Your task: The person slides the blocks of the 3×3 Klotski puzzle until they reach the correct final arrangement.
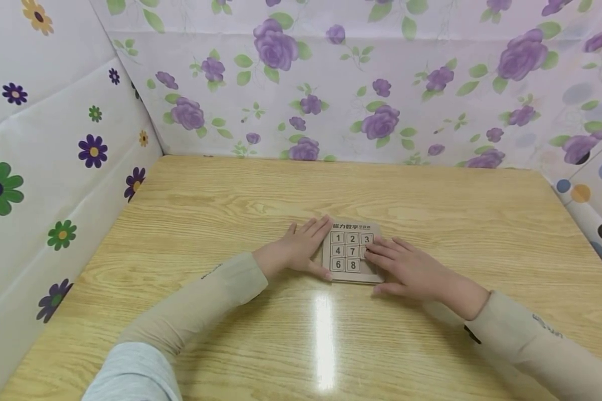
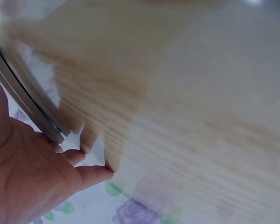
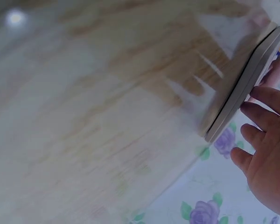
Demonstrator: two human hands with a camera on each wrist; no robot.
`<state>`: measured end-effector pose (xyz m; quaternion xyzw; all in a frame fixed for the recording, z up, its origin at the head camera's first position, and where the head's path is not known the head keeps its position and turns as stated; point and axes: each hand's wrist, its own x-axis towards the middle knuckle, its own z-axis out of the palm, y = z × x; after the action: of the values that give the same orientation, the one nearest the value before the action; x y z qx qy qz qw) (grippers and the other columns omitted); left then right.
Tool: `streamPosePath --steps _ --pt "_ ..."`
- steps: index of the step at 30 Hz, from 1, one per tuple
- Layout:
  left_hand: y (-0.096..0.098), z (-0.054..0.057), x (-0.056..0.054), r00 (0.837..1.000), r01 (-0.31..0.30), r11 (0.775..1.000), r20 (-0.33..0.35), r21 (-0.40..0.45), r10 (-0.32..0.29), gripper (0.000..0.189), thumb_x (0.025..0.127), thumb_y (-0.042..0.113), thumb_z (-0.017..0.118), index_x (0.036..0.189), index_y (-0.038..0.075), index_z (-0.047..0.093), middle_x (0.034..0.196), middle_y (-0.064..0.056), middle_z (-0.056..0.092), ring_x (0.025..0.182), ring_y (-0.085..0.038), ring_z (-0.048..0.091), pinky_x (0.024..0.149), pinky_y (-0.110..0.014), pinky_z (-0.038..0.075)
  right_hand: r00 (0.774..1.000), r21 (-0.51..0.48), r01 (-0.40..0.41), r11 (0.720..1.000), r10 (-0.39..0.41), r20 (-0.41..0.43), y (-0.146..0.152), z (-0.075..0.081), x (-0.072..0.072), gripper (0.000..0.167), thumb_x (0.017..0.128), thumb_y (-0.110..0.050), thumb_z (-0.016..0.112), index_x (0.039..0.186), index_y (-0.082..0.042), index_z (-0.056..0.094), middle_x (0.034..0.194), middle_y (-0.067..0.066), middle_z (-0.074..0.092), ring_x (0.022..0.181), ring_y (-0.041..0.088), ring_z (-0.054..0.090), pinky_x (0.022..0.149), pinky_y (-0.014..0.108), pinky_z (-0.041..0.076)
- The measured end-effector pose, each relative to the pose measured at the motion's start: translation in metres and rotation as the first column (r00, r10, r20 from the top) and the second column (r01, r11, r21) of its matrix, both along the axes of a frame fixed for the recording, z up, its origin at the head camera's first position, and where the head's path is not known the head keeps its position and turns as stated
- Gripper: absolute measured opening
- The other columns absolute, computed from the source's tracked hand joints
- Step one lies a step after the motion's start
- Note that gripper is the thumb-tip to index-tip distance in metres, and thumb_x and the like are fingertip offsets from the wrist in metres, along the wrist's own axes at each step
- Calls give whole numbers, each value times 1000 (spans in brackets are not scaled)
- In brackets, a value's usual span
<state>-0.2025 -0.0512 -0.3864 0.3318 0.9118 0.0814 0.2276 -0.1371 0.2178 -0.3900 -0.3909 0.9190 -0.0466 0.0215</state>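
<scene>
A flat number slide puzzle with Chinese lettering along its top lies on the table. Its tiles read 1, 2, 3 in the top row, 4 and 7 in the middle, 6 and 8 at the bottom, with a gap at the bottom right. My left hand rests against the left edge, fingers stretched toward the top corner and thumb at the lower one. From the right, my right hand reaches over the frame, fingertips on the middle-row right tile, which they mostly cover. The wrist views show the puzzle's thin side beside the fingers.
A floral cloth hangs behind the table's far edge. More patterned sheets stand at the left and the right. Light reflects off the glossy tabletop in front of the puzzle.
</scene>
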Motion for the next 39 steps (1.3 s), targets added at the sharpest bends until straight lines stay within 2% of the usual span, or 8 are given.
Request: streamPosePath --steps 11,18,25,39 --pt "1 -4 -1 1000 -5 1000 -11 -3 5 122 72 69 65 153 13 -6 160 -4 -13 147 -28 -6 115 -60 3 1000 8 -11 1000 11 -7 -6 4 5 73 87 -51 60 140 -3 46 147 16 42 138 37 33 113 55 26" --pt "2 -5 -1 1000 -6 1000 -10 -3 6 122 72 69 65 153 13 -7 160 -3 -13 148 -27 -6 115 -60 3 997 18 -72 997 73 -26 -14 4 10 73 88 -52 58 140 -3 45 147 14 42 138 35 34 114 54 26" --pt "2 -5 1 1000 -6 1000 -4 -8 6 121 73 69 65 153 13 -8 160 -2 -15 148 -28 -6 116 -60 4 994 23 -112 993 112 -8 -23 1 17 73 88 -53 57 141 -4 45 147 13 43 139 34 34 114 53 26" --pt "1 -2 0 1000 -3 1000 -13 -10 3 120 73 68 65 153 13 -6 160 -4 -13 148 -28 -5 115 -60 5 996 3 -92 996 92 4 -15 1 18 73 88 -52 58 140 -4 46 147 13 43 139 32 34 114 54 26"
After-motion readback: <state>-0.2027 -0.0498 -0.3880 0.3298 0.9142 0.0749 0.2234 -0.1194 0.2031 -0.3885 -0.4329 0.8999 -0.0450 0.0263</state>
